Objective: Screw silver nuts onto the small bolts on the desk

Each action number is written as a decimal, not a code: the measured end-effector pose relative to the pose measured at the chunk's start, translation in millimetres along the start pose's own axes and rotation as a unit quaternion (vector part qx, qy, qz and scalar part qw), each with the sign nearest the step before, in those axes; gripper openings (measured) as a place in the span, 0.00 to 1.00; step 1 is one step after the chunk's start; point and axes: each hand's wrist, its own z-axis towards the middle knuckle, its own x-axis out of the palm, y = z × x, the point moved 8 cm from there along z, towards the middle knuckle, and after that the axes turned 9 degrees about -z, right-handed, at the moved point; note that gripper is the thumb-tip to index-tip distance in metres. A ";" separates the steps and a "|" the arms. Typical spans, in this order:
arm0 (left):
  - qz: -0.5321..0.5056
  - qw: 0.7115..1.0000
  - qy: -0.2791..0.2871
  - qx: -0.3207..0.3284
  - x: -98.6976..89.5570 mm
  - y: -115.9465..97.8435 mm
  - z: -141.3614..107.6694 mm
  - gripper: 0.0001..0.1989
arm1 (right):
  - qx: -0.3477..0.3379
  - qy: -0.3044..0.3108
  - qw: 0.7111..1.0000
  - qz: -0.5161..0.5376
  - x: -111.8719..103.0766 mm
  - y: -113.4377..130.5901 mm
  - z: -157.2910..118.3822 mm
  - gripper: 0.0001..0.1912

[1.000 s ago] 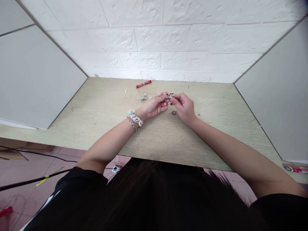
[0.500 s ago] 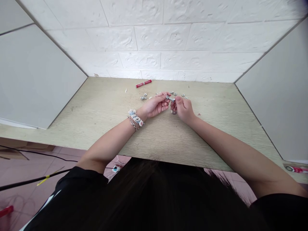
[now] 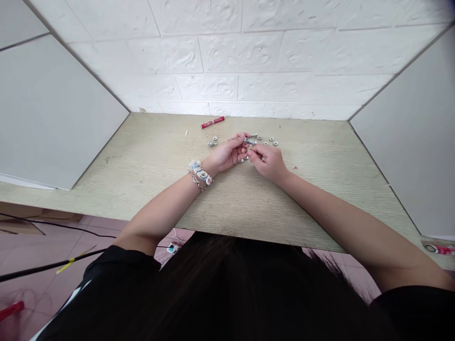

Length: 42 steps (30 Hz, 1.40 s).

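Note:
A silver bolt (image 3: 251,142) is pinched at its left end between the thumb and finger of my left hand (image 3: 229,152), which wears a scrunchie (image 3: 201,173) and a chain bracelet. Just below the bolt's right end, my right hand (image 3: 268,161) has its thumb and fingers pressed together; whatever is between them is too small to make out. Loose nuts lie behind my right hand, one of them a nut (image 3: 271,139) near the wall. More metal pieces (image 3: 244,160) show under my hands, partly hidden.
A red marker (image 3: 212,122) lies near the white brick wall (image 3: 220,90). Left of my left hand sit a bolt and nut (image 3: 212,142) on the wooden table (image 3: 149,156). Grey panels (image 3: 60,113) stand at both sides. Another red item (image 3: 440,249) lies at far right.
My right hand has let go of the bolt's right end and moved slightly left and down. The bolt remains in my left hand. Another nut now shows behind my right hand.

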 end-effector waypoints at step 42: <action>-0.003 0.999 0.039 -0.014 -0.7 5.1 3.5 0.08 | 0.022 -0.042 0.999 0.026 -1.4 -16.9 -4.3 0.14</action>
